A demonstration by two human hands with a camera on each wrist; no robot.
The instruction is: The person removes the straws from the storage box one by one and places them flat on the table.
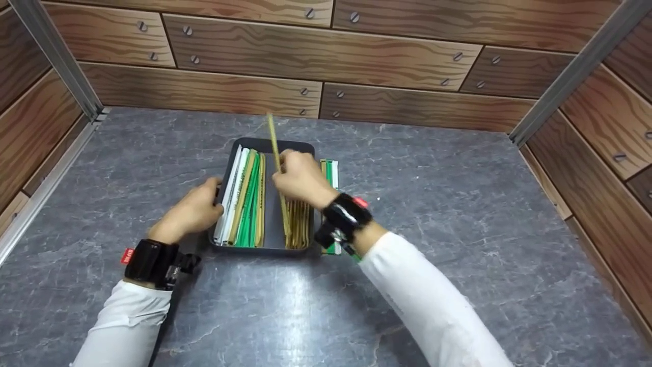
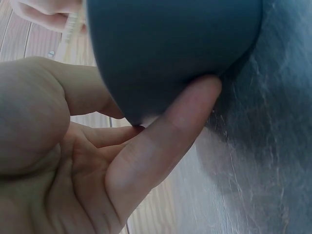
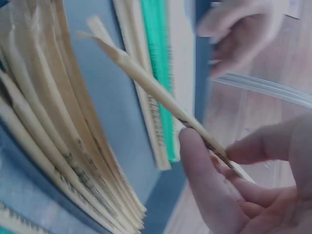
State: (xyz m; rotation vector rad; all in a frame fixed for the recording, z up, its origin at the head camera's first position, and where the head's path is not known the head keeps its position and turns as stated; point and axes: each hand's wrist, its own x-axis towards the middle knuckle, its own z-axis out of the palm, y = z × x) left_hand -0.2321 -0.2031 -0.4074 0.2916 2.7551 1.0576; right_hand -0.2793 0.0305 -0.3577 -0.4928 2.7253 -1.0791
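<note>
A dark grey tray [image 1: 273,204] holds slim paper-wrapped sticks in white, tan and green [image 1: 249,204] along its left side. More tan wrapped sticks [image 1: 299,229] lie along its right side, with a bare strip of floor between the groups. My right hand [image 1: 301,176] pinches one tan wrapped stick [image 3: 161,95] between thumb and fingers above the tray, the stick's far end tilted upward. At the tray's left wall, my left hand [image 1: 196,206] grips the edge; in the left wrist view its thumb [image 2: 190,109] presses the outer wall while other fingers pass behind the rim.
Right of the tray, partly under my right wrist, lies another group of green, white and tan wrapped sticks [image 1: 331,173]. The grey marbled tabletop [image 1: 433,214] is bounded by wood-patterned walls [image 1: 326,56] with metal corner posts.
</note>
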